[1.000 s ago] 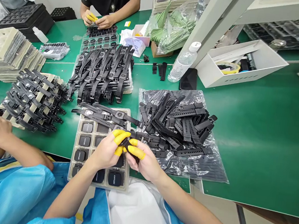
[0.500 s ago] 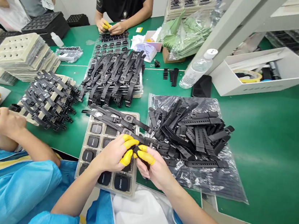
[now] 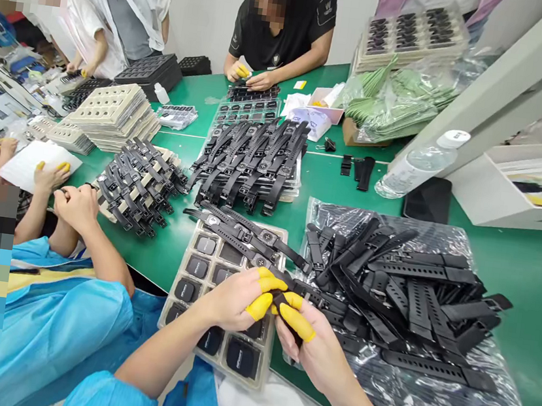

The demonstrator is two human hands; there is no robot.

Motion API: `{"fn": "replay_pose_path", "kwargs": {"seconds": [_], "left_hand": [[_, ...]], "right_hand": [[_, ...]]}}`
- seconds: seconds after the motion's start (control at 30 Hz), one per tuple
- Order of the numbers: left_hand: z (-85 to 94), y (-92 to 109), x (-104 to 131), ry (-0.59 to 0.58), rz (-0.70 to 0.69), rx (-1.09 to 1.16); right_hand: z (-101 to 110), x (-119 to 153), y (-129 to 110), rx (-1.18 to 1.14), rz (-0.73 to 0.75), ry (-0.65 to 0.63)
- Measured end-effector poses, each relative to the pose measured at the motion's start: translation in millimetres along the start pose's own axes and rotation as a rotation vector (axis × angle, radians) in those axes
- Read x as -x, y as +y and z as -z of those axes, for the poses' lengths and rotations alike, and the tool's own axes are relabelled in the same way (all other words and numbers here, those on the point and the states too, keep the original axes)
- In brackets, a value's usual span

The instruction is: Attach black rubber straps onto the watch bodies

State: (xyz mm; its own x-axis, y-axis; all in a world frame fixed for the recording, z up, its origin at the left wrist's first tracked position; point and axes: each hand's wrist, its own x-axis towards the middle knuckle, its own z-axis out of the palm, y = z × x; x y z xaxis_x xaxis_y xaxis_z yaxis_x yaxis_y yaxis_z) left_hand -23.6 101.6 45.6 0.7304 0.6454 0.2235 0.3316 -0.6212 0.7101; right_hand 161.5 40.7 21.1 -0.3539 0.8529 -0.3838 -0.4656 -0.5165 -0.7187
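**Both hands pinch a small black part**

Over the tray [image 3: 176, 291], the left hand [image 3: 234, 300] and right hand [image 3: 316, 353] meet. Their yellow-capped fingertips [image 3: 259, 306] are clamped together on a black part [image 3: 282, 304], mostly hidden between them, beside the strap pile [image 3: 403, 292].

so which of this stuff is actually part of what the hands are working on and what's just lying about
In use:
- left hand and right hand, pinching a small black watch part
- tray of watch bodies
- loose straps on plastic

Lying about:
- water bottle
- phone
- white box
- green bags
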Motion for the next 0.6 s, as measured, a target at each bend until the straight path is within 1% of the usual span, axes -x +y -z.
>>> {"fn": "replay_pose_path", "kwargs": {"seconds": [0.07,0.13,0.17,0.23,0.3,0.33,0.4,0.43,0.5,0.6], "left_hand": [[-1.0,0,0,0.04,0.066,0.059],[-3.4,0,0,0.119,0.143,0.106],[-5.0,0,-1,0.173,0.163,0.129],[-8.0,2,-3,0.285,0.147,0.171],[-9.9,5,-4,0.364,0.102,0.224],[-10.0,6,-4,0.393,0.101,0.274],[-8.0,8,-4,0.463,0.177,0.432],[-5.9,8,-4,0.514,0.24,0.527],[-0.2,4,-3,0.663,0.357,0.698],[8.6,-5,-2,0.915,0.431,0.808]], "right_hand": [[2,-1,1,-0.012,0.035,0.026],[4,-1,0,-0.016,0.08,0.066],[5,-1,0,-0.008,0.098,0.073],[5,-2,-1,0.01,0.1,0.048],[5,-2,0,-0.009,0.043,-0.013],[4,-2,0,-0.029,-0.003,-0.05],[4,0,-1,-0.055,-0.093,-0.107],[5,1,-2,-0.048,-0.129,-0.129],[6,3,-6,-0.004,-0.176,-0.157],[11,6,-11,0.055,-0.208,-0.151]]}}
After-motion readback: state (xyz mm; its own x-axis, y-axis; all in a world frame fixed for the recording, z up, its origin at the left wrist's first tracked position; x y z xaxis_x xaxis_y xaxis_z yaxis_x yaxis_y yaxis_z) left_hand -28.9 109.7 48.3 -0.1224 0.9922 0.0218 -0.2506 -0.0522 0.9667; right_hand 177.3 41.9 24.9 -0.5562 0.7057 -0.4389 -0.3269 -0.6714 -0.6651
